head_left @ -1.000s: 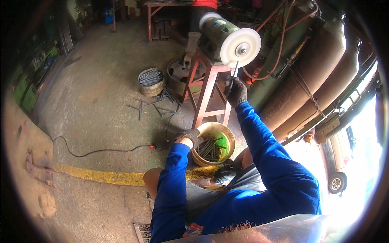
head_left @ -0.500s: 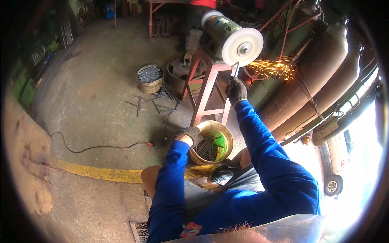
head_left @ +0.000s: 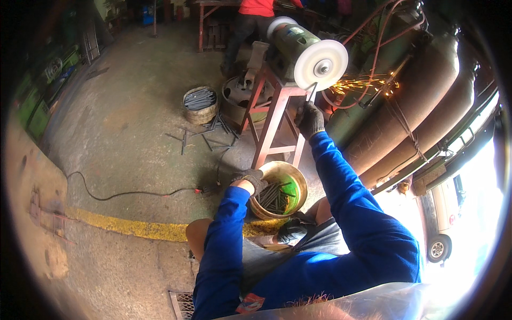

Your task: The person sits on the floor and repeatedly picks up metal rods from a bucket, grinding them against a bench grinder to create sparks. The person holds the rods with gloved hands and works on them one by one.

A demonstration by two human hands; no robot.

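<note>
In my right hand [head_left: 310, 120], gloved and closed, is a short metal rod [head_left: 311, 94], its upper end against the lower part of the white grinding wheel [head_left: 305, 68]. Orange sparks [head_left: 357, 85] spray to the right from there. The green bench grinder [head_left: 292, 40] sits on a red metal stand [head_left: 274, 125]. My left hand [head_left: 249, 180], also gloved, is curled over the left rim of a round bucket [head_left: 300, 205]; its fingertips are partly hidden. Dark metal rods [head_left: 273, 199] lie inside this bucket, with a green patch on its inner wall.
A second bucket [head_left: 201, 115] full of rods stands left of the stand, with loose rods [head_left: 205, 140] on the floor. Large gas cylinders [head_left: 413, 106] lean along the right. A black cable [head_left: 122, 196] crosses the floor. A person in red [head_left: 257, 7] is behind the grinder.
The rod stays at the wheel and the sparks continue, in a slightly different spread. Behind the grinder, more of the person in red shows. My hands hold nearly the same places.
</note>
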